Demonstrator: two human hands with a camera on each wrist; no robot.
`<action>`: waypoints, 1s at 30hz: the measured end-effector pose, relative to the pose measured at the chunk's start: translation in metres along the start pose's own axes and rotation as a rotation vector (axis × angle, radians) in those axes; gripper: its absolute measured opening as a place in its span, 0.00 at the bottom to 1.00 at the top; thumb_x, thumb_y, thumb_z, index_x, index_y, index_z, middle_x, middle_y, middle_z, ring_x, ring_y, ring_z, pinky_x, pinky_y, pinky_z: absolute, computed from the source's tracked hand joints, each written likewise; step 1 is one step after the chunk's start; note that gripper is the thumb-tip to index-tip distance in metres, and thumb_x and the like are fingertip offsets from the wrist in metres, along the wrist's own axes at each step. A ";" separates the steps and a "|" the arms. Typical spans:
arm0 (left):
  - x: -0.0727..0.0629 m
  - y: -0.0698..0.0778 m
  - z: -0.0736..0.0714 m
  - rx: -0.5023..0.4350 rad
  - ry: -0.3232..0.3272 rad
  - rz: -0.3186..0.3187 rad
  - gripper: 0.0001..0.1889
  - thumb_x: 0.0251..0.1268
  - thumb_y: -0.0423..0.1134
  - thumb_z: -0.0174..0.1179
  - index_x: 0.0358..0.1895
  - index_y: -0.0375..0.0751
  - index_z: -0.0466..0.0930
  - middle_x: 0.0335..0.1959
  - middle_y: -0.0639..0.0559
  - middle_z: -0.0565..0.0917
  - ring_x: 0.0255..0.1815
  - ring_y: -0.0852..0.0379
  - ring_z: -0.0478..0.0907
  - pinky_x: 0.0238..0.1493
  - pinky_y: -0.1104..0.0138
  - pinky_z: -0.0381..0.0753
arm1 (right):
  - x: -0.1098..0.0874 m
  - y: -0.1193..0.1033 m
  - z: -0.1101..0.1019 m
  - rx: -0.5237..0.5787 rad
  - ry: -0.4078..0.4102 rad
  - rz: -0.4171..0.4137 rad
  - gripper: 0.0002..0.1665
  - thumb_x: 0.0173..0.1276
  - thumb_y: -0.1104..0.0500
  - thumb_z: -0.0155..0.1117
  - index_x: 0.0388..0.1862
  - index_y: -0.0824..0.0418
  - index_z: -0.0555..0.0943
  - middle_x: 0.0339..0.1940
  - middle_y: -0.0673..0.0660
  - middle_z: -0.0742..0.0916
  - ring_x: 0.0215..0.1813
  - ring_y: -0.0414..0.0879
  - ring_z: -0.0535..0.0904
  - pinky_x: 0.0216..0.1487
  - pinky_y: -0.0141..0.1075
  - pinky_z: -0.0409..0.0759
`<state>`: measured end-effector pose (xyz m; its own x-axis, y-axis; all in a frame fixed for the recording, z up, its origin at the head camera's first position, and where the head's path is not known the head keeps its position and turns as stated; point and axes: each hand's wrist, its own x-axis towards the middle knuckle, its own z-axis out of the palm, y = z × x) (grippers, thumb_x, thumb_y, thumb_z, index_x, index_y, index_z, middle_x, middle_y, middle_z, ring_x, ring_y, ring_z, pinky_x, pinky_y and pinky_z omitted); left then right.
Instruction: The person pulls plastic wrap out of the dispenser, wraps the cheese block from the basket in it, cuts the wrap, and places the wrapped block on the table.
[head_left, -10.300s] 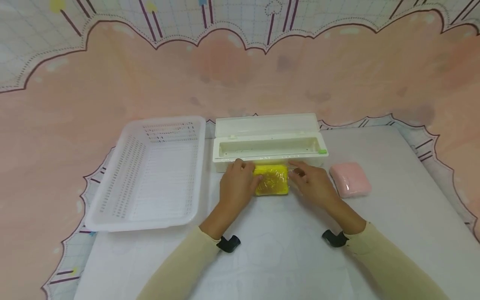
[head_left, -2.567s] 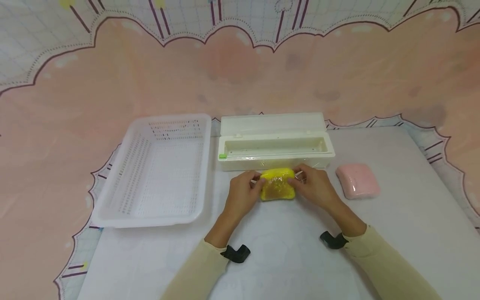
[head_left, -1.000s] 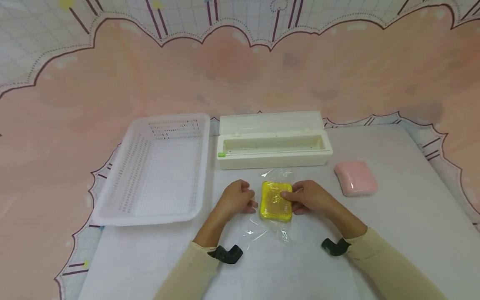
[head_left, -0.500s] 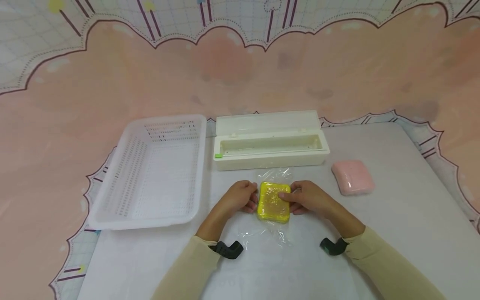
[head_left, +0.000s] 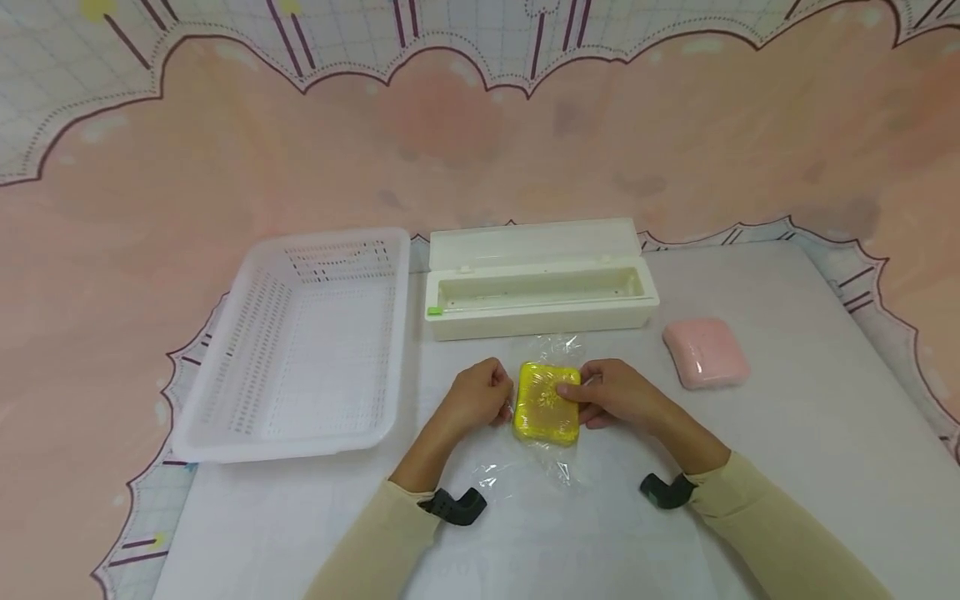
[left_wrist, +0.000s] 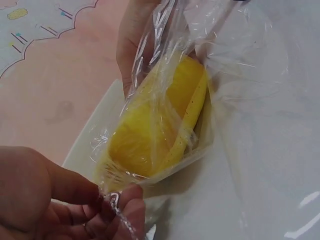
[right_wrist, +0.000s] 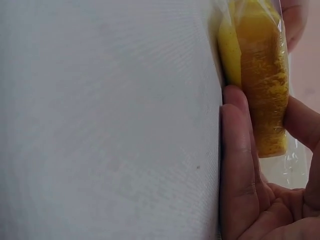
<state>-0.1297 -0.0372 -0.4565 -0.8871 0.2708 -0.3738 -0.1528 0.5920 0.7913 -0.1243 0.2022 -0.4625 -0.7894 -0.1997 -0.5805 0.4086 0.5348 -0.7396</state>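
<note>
A yellow block (head_left: 547,404) with a brownish face, its kind unclear, stands upright on its short side near the table's middle. Clear cling film (head_left: 558,346) covers it, with loose film spreading above, below and to its left. My right hand (head_left: 622,392) grips the block's right side, thumb on the front face and fingers behind. To the left, my left hand (head_left: 480,393) pinches a bunched edge of the film; in the left wrist view that twisted strand (left_wrist: 121,212) runs between thumb and fingers. A cling film dispenser (head_left: 543,321) stands behind, lid raised.
A green slide cutter (head_left: 434,311) sits at the dispenser's left end. At left stands a white perforated basket (head_left: 403,350). On the right lies a film-wrapped pink block (head_left: 707,353). A white cloth (head_left: 600,533) covers the table.
The cutter has gone from the dispenser's right end to its left. The block has been brought nearer and turned on end. My left hand has closed on the film; my right hand keeps its grip.
</note>
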 end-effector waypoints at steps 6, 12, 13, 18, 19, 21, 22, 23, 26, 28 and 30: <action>-0.004 0.001 0.004 0.027 -0.019 0.099 0.08 0.78 0.39 0.49 0.40 0.40 0.74 0.23 0.51 0.79 0.23 0.57 0.77 0.28 0.67 0.75 | -0.001 -0.002 0.001 -0.013 0.016 0.018 0.35 0.64 0.38 0.73 0.52 0.65 0.76 0.33 0.57 0.90 0.31 0.46 0.88 0.35 0.37 0.87; 0.003 -0.006 0.011 -0.008 -0.004 0.158 0.13 0.77 0.49 0.55 0.39 0.44 0.72 0.24 0.54 0.73 0.25 0.58 0.71 0.27 0.68 0.70 | -0.001 -0.003 0.003 -0.030 0.026 -0.005 0.33 0.64 0.39 0.73 0.49 0.65 0.76 0.30 0.56 0.90 0.30 0.45 0.88 0.33 0.36 0.87; 0.004 -0.007 0.012 -0.021 -0.001 0.166 0.13 0.75 0.49 0.57 0.39 0.43 0.71 0.24 0.54 0.72 0.25 0.59 0.70 0.27 0.69 0.69 | -0.001 -0.003 0.003 -0.030 0.028 -0.008 0.32 0.65 0.40 0.73 0.48 0.65 0.76 0.30 0.56 0.90 0.30 0.45 0.88 0.33 0.37 0.86; 0.006 -0.007 0.014 -0.092 0.004 0.129 0.13 0.70 0.44 0.63 0.41 0.41 0.71 0.26 0.52 0.75 0.22 0.58 0.72 0.24 0.69 0.72 | 0.001 -0.002 0.005 -0.024 0.022 -0.015 0.32 0.65 0.41 0.73 0.49 0.66 0.76 0.27 0.55 0.90 0.29 0.45 0.88 0.33 0.37 0.87; 0.006 -0.006 0.014 -0.108 -0.004 0.115 0.13 0.70 0.43 0.64 0.42 0.41 0.70 0.26 0.52 0.76 0.21 0.58 0.72 0.24 0.70 0.73 | 0.001 -0.002 0.005 -0.024 0.022 -0.013 0.32 0.65 0.41 0.74 0.49 0.66 0.76 0.27 0.55 0.90 0.29 0.45 0.87 0.33 0.37 0.87; 0.004 -0.005 0.014 -0.129 -0.018 0.098 0.12 0.70 0.41 0.64 0.43 0.41 0.69 0.26 0.51 0.77 0.19 0.58 0.74 0.22 0.70 0.74 | 0.002 -0.002 0.005 -0.027 0.026 -0.010 0.33 0.64 0.41 0.74 0.50 0.65 0.76 0.27 0.55 0.90 0.28 0.44 0.87 0.33 0.37 0.87; 0.004 -0.004 0.014 -0.139 -0.022 0.100 0.12 0.70 0.40 0.64 0.43 0.40 0.69 0.25 0.50 0.77 0.18 0.57 0.74 0.21 0.71 0.75 | 0.002 -0.001 0.005 -0.032 0.029 -0.010 0.33 0.64 0.40 0.74 0.50 0.65 0.77 0.27 0.55 0.89 0.28 0.44 0.87 0.33 0.37 0.87; 0.003 -0.003 0.014 -0.143 -0.019 0.108 0.12 0.70 0.39 0.64 0.43 0.40 0.69 0.25 0.50 0.77 0.18 0.58 0.74 0.20 0.71 0.75 | 0.003 -0.001 0.005 -0.037 0.032 -0.008 0.33 0.64 0.40 0.74 0.50 0.65 0.77 0.27 0.56 0.89 0.28 0.44 0.86 0.33 0.37 0.87; 0.002 -0.002 0.015 -0.155 0.032 0.118 0.12 0.70 0.40 0.64 0.42 0.41 0.69 0.26 0.51 0.76 0.17 0.58 0.74 0.20 0.71 0.74 | 0.003 -0.001 0.004 -0.046 0.035 -0.001 0.33 0.64 0.39 0.74 0.50 0.65 0.77 0.28 0.56 0.89 0.28 0.44 0.86 0.32 0.37 0.87; 0.002 -0.002 0.015 -0.164 0.088 0.102 0.14 0.70 0.43 0.64 0.43 0.40 0.69 0.26 0.50 0.76 0.17 0.58 0.75 0.20 0.70 0.74 | 0.004 -0.001 0.003 -0.053 0.032 0.003 0.34 0.64 0.38 0.73 0.50 0.64 0.77 0.28 0.55 0.89 0.28 0.44 0.86 0.32 0.36 0.86; 0.003 -0.003 0.015 -0.151 0.123 0.063 0.17 0.71 0.49 0.62 0.46 0.40 0.70 0.25 0.50 0.78 0.17 0.58 0.75 0.22 0.69 0.74 | 0.004 -0.002 0.003 -0.051 0.027 0.004 0.34 0.64 0.38 0.73 0.50 0.64 0.77 0.27 0.55 0.90 0.28 0.44 0.86 0.32 0.36 0.86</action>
<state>-0.1255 -0.0264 -0.4670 -0.9419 0.2035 -0.2673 -0.1512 0.4536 0.8783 -0.1268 0.1984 -0.4645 -0.8002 -0.1758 -0.5733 0.3880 0.5772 -0.7186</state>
